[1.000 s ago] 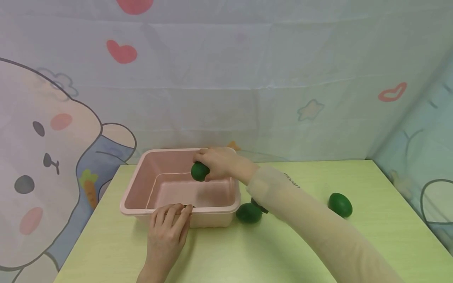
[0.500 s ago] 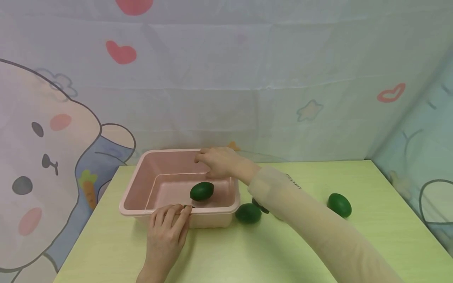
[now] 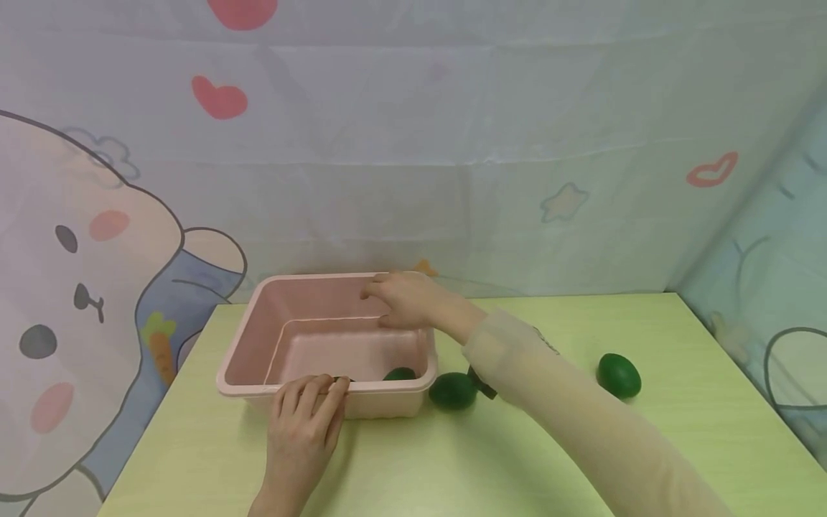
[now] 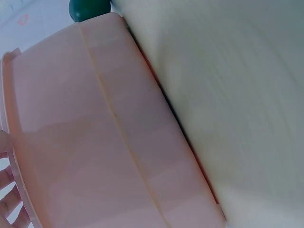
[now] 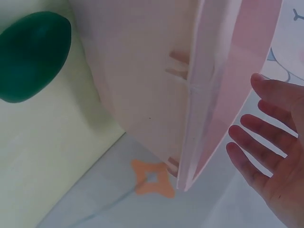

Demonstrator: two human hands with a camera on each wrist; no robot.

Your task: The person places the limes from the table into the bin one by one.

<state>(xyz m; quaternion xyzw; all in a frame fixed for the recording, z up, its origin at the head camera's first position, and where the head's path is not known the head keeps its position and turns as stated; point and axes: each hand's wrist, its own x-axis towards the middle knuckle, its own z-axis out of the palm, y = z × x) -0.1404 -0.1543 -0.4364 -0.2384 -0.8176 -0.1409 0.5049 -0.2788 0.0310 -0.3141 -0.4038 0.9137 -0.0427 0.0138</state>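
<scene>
While the right hand (image 3: 407,297) hovers, the smooth tub (image 3: 388,406) holds a green ovoid (image 3: 399,374).

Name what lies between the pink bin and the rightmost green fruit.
In the head view: another green fruit, beside the bin; then a dark piece and the cream right sleeve, which hides some table.

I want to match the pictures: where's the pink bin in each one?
Head: the bin is left of centre, in the lower half.
Left wrist: the bin fills much of the left and middle.
Right wrist: the bin runs from the top down past the middle.
Landmark: a green fruit outside it: head, on its right; left wrist, top; right wrist, upper left.
</scene>
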